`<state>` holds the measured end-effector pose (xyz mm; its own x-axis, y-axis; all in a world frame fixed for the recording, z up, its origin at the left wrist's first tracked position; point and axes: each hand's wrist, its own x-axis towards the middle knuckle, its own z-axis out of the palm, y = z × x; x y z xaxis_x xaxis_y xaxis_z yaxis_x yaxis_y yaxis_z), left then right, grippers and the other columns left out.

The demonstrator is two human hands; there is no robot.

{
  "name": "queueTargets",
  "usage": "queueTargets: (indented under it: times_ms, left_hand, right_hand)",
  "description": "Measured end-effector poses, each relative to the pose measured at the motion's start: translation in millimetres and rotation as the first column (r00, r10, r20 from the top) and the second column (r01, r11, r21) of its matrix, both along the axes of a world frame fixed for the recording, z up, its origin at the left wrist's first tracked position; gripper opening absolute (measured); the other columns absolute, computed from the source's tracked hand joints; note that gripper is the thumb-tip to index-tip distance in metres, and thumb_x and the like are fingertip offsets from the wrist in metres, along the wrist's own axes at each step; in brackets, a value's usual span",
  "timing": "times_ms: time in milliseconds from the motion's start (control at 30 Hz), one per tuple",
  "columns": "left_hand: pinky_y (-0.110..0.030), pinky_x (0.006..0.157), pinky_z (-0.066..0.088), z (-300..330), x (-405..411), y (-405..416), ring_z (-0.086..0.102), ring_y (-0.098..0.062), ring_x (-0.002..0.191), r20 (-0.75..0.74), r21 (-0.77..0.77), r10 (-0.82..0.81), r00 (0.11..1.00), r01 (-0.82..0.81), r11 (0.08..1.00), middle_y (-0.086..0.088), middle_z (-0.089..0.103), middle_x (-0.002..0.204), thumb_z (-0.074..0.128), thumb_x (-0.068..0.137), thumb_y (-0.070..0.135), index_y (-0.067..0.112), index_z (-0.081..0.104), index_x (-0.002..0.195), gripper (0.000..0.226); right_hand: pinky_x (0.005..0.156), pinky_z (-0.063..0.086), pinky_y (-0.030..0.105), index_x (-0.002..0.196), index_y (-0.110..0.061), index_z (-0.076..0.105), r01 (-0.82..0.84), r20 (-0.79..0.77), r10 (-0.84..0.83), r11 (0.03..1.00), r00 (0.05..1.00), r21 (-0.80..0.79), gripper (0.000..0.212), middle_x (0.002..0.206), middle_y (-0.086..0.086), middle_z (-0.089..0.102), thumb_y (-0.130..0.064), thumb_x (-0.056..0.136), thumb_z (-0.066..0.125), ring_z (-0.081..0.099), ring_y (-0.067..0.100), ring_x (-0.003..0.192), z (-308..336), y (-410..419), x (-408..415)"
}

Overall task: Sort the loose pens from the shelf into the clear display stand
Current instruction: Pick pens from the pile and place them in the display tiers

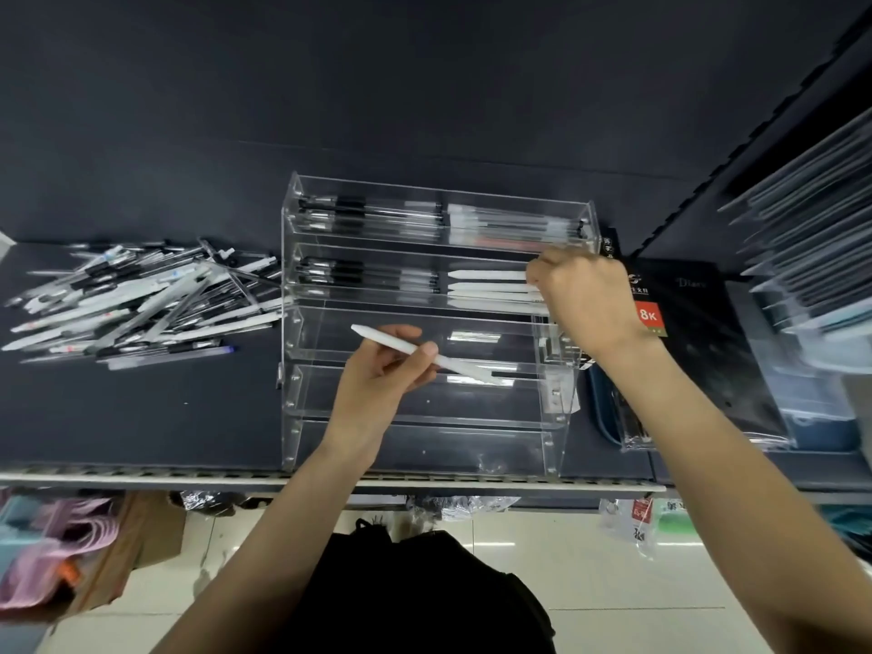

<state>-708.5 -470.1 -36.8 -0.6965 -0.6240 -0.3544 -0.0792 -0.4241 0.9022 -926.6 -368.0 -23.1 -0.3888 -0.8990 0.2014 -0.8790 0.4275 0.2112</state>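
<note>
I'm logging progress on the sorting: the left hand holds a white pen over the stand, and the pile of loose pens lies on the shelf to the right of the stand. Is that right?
Not quite. The head view shows the pile of loose pens lying to the left of the clear display stand, not the right. The rest holds: the left hand holds a white pen over the stand.
</note>
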Motion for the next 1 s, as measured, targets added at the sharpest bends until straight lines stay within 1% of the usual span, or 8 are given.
queueTargets:
  times_ms: [100,367,533,633,700,800,900,1000]
  left_hand:
    - [-0.023,0.078,0.056,-0.8,-6.2,2.2,0.069,-0.011,0.078,-0.02,0.009,0.006,1.0,-0.006,1.0,0.003,0.07,0.076,0.064,0.086,0.007,0.006,0.06,0.1,0.015]
    - [-0.02,0.076,0.055,-2.2,-12.1,10.0,0.069,-0.009,0.077,-0.047,0.031,-0.001,0.999,0.003,1.0,0.001,0.067,0.079,0.063,0.086,0.006,0.001,0.059,0.104,0.018]
    - [-0.022,0.079,0.055,-1.8,-11.3,11.9,0.069,-0.013,0.082,-0.041,0.033,-0.001,0.999,0.002,0.999,-0.003,0.067,0.084,0.064,0.086,0.006,0.004,0.059,0.104,0.019]
    - [-0.022,0.078,0.055,0.6,-12.4,11.2,0.068,-0.017,0.085,-0.042,0.004,0.016,0.999,-0.016,1.0,-0.003,0.067,0.085,0.066,0.084,0.006,0.005,0.059,0.103,0.02]
    - [-0.021,0.078,0.055,3.1,-14.7,11.0,0.069,-0.015,0.084,-0.037,-0.036,0.029,0.999,-0.031,0.999,0.0,0.068,0.083,0.067,0.083,0.007,0.006,0.06,0.102,0.02]
    - [-0.022,0.077,0.056,8.9,-19.8,13.9,0.068,-0.011,0.081,-0.054,-0.06,0.049,0.997,-0.052,0.997,0.003,0.069,0.08,0.069,0.082,0.008,0.008,0.06,0.1,0.02]
    - [-0.025,0.079,0.056,13.5,-24.7,20.8,0.068,-0.009,0.081,-0.073,-0.12,0.04,0.997,-0.049,0.992,0.004,0.068,0.082,0.071,0.08,0.008,0.011,0.061,0.096,0.019]
    - [-0.024,0.08,0.055,16.8,-27.6,24.4,0.067,-0.008,0.085,-0.14,-0.121,-0.002,0.99,-0.015,0.993,0.006,0.07,0.083,0.069,0.081,0.003,0.009,0.059,0.102,0.024]
  right_hand:
    - [0.052,0.054,0.032,0.084,-0.017,0.065,0.048,0.093,-0.046,0.999,0.995,-0.015,0.028,0.077,0.0,0.067,0.008,0.071,0.067,0.065,0.026,0.067,-3.4,2.6,-9.3]
    - [0.064,0.056,0.037,0.106,-0.017,0.069,-0.04,0.186,0.037,0.999,0.982,0.013,0.046,0.099,0.003,0.068,0.014,0.074,0.058,0.066,0.026,0.085,0.0,7.2,-5.1]
    - [0.065,0.057,0.037,0.107,-0.016,0.067,0.023,0.141,-0.031,0.998,0.99,0.059,0.029,0.098,0.004,0.066,0.0,0.085,0.056,0.067,0.027,0.084,3.9,5.1,-3.7]
    - [0.072,0.055,0.04,0.108,-0.013,0.067,0.052,0.333,0.006,0.985,0.943,-0.164,0.021,0.103,0.004,0.067,-0.009,0.092,0.054,0.064,0.025,0.092,19.6,13.2,13.6]
    - [0.074,0.054,0.038,0.106,-0.016,0.068,0.09,0.522,0.098,0.942,0.847,-0.323,0.018,0.101,-0.001,0.067,-0.021,0.093,0.056,0.064,0.017,0.089,34.3,23.8,37.3]
    - [0.077,0.053,0.038,0.099,-0.021,0.07,0.097,0.602,0.127,0.941,0.788,-0.325,0.016,0.095,-0.006,0.069,-0.031,0.087,0.063,0.062,0.013,0.089,39.6,37.4,72.8]
    - [0.069,0.052,0.038,0.097,-0.023,0.07,0.129,0.596,0.091,0.94,0.798,-0.316,0.014,0.084,-0.009,0.066,-0.027,0.084,0.068,0.06,0.012,0.079,31.2,44.2,88.4]
    - [0.065,0.05,0.03,0.1,-0.021,0.07,0.127,0.599,0.097,0.939,0.795,-0.32,0.017,0.085,-0.008,0.062,-0.02,0.083,0.069,0.057,0.009,0.076,27.5,49.2,83.6]
